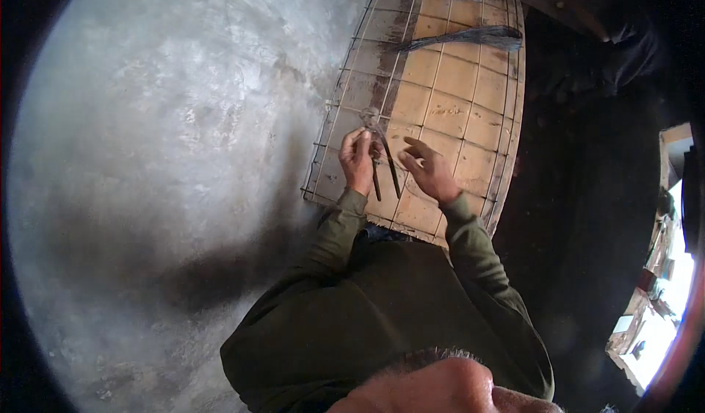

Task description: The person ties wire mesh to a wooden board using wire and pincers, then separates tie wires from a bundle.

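Observation:
My left hand (358, 160) is closed, thumb and fingers pinched around the upper part of a pair of pincers (389, 156). Their jaws are blurred just past my fingertips, and two dark handles spread down toward me. To the right, my right hand (433, 174) hovers over the board with its thumb and fingers apart; I see nothing in it. Under both hands lies a grid of thin metal rods (459, 135), tied or crossed into squares. Farther up, a bundle of dark tie wire (470, 38) rests across the grid.
Beneath the grid is a wooden board (433, 93), darker along its left part. A grey plastered wall or floor surface (169, 141) fills the left side. On the right is deep shadow, with dark cloth or plastic (635, 53) at the upper right and a bright opening (657, 325) beyond.

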{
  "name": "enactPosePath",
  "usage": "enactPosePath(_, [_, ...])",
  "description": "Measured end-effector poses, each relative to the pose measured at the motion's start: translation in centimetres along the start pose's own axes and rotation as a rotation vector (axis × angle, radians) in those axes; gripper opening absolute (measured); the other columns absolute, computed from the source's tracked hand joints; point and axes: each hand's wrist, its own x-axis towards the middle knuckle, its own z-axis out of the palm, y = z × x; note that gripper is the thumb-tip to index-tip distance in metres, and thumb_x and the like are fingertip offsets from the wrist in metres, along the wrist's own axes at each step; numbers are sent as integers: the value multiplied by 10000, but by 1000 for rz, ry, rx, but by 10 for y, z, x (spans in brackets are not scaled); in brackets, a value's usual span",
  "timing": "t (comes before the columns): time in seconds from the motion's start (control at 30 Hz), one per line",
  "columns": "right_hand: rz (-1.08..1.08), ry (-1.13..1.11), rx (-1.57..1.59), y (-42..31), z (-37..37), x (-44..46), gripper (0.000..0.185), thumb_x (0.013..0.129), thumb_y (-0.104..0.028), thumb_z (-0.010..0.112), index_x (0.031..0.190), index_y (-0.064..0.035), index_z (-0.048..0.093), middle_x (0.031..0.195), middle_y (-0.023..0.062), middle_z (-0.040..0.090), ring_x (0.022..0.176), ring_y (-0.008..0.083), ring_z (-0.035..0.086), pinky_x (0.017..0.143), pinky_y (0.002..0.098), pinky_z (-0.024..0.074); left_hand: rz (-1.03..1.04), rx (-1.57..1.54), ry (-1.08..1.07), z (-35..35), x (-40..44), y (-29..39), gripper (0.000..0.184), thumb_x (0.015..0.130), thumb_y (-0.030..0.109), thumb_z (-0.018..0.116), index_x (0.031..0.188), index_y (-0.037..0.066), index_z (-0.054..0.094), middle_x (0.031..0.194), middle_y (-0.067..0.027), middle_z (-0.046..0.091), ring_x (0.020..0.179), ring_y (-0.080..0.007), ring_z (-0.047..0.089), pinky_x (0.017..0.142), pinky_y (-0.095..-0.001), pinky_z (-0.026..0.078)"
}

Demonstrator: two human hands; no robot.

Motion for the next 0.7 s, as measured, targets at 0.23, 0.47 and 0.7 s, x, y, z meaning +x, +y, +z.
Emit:
enactPosePath(0.23, [314, -122, 72, 42, 48, 46, 370, 931, -293, 543, 889, 67, 618, 684, 115, 626, 703, 133, 576, 621, 311, 463, 240, 481, -162, -10, 42, -30, 169, 947, 177, 533, 970, 10, 554, 863, -66, 601, 785, -116, 542, 686, -293, 465])
enactPosePath(0.47, [449, 409, 716, 62, 18, 92, 307, 946, -310, 534, 1103, -55, 604, 952, 57, 657, 875, 172, 637, 700, 308, 506, 114, 477, -141, -47, 73, -64, 206, 955, 201, 509, 964, 1, 556, 713, -89, 609, 641, -156, 575, 558, -326, 457])
enactPosePath(0.7, [528, 256, 171, 58, -46, 146, 322, 950, -357, 505, 1100, -85, 590, 828, 59, 658, 706, 122, 639, 579, 239, 470, -83, 473, -162, -68, 119, -66, 238, 969, 184, 477, 1072, -7, 575, 829, -90, 642, 689, -124, 572, 595, -279, 464])
